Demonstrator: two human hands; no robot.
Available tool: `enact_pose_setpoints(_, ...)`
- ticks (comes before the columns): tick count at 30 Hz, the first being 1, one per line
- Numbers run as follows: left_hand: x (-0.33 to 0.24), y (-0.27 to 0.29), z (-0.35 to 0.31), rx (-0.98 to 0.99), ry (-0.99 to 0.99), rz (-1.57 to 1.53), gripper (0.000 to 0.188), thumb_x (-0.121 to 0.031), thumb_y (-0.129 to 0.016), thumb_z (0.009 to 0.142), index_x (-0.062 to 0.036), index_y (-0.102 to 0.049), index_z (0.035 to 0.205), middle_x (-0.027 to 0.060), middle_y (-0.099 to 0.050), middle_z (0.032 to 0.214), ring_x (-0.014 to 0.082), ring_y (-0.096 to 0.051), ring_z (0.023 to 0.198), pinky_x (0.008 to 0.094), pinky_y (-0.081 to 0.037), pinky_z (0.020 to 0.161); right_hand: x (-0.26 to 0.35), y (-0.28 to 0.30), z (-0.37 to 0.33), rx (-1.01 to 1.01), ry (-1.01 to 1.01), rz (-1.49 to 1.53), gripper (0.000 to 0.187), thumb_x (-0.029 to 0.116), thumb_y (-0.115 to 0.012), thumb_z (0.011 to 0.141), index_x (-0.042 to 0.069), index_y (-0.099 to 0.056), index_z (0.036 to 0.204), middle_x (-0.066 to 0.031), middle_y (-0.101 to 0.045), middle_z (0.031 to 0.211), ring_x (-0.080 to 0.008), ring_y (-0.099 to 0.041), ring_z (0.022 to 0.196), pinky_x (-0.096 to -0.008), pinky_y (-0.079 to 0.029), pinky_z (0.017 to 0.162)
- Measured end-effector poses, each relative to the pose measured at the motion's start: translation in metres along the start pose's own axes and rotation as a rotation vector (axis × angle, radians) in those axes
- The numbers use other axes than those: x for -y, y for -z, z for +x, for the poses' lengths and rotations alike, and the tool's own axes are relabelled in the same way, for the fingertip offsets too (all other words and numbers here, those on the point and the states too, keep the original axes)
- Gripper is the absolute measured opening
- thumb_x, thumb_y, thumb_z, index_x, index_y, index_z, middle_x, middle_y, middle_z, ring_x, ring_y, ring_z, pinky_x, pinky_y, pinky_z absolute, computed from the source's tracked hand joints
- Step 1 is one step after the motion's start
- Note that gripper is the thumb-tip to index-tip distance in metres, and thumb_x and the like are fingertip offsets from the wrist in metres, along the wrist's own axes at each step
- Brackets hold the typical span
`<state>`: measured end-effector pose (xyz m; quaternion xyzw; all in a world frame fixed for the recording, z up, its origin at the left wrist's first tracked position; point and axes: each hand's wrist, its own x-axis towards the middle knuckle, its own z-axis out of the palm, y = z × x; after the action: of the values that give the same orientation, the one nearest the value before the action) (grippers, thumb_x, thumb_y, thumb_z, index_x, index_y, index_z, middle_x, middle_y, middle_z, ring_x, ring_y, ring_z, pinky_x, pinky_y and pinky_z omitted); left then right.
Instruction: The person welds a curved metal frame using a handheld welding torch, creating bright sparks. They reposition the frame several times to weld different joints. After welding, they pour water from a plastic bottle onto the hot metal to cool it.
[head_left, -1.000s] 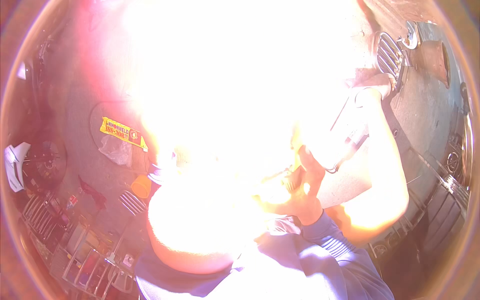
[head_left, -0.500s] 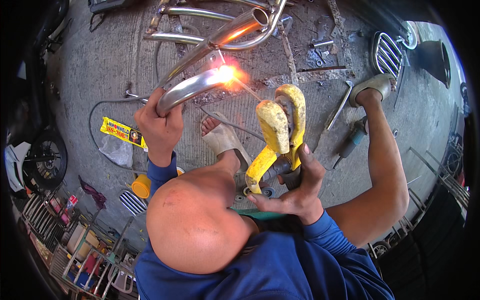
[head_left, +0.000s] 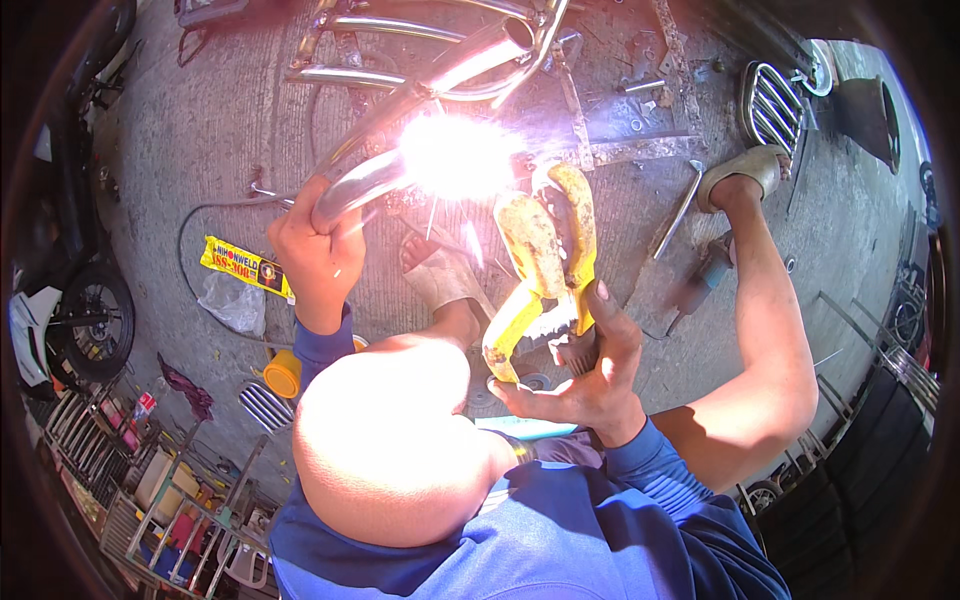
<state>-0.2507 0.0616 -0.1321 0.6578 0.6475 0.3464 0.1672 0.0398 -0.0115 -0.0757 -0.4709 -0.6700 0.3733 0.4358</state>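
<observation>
My left hand (head_left: 318, 255) is closed round the lower end of a short curved shiny metal tube (head_left: 362, 188). The tube's other end runs into a white welding glare (head_left: 458, 157), which hides the joint and the rod's tip. Just above lies a longer metal tube (head_left: 385, 118) with an open upper end, beside a tubular metal frame (head_left: 385, 28). In my right hand (head_left: 595, 385) is a worn yellow electrode holder (head_left: 535, 245), its jaws toward the glare. My thumb and fingers grip it at the dark handle and lever.
A yellow electrode packet (head_left: 243, 265) and clear plastic bag lie on the concrete at left, near a yellow round container (head_left: 283, 373). On the right are an angle grinder (head_left: 708, 277), a long-handled metal tool (head_left: 680, 210) and a slatted oval metal piece (head_left: 773, 108). My sandalled feet flank the work.
The small orange glow has grown into a large white arc with flying sparks. The electrode holder has shifted slightly left, nearer the tube. My left hand stays put.
</observation>
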Motion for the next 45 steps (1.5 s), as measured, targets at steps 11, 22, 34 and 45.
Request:
enact_pose_setpoints(11,-0.004,0.001,-0.001,0.001,0.049,-0.064,0.022,-0.012,-0.072,0.087,-0.0028,-0.073,0.107,0.0196,-0.068,0.074,0.0382,-0.071,0.067,0.0424,-0.052,0.058,0.002,0.007,-0.008,0.031,-0.023,0.060,0.118,0.022,-0.099,0.067,0.010,-0.026,0.158,-0.0217,-0.064,0.129,-0.0308,-0.073,0.106,-0.0402,-0.062,0.086)
enact_pose_setpoints(22,-0.037,0.025,0.018,0.143,0.251,0.021,0.028,-0.020,-0.070,0.091,0.0058,-0.072,0.100,0.0197,-0.059,0.061,0.0258,-0.069,0.057,0.0403,-0.047,0.055,0.008,0.018,-0.014,0.011,-0.204,0.300,0.128,0.021,-0.102,0.063,0.008,-0.014,0.155,-0.0231,-0.044,0.142,-0.0362,-0.059,0.128,-0.0468,-0.056,0.104)
enact_pose_setpoints(34,-0.062,0.036,0.025,0.301,0.467,0.078,0.043,-0.027,-0.068,0.098,0.0040,-0.055,0.071,0.0038,-0.041,0.058,0.0111,-0.037,0.060,0.0393,-0.033,0.053,0.001,-0.012,-0.027,-0.058,-0.110,0.065,0.126,0.026,-0.104,0.059,0.008,-0.021,0.152,-0.0196,-0.050,0.135,-0.0240,-0.066,0.107,-0.0345,-0.058,0.085)
enact_pose_setpoints(45,-0.054,0.046,0.045,0.423,0.471,0.083,0.040,-0.028,-0.066,0.097,0.0023,-0.056,0.074,0.0038,-0.041,0.059,0.0109,-0.038,0.059,0.0381,-0.033,0.054,-0.008,-0.011,-0.015,0.011,-0.153,0.063,0.133,0.026,-0.104,0.057,0.014,-0.016,0.156,-0.0154,-0.053,0.130,-0.0106,-0.058,0.081,-0.0237,-0.051,0.066)
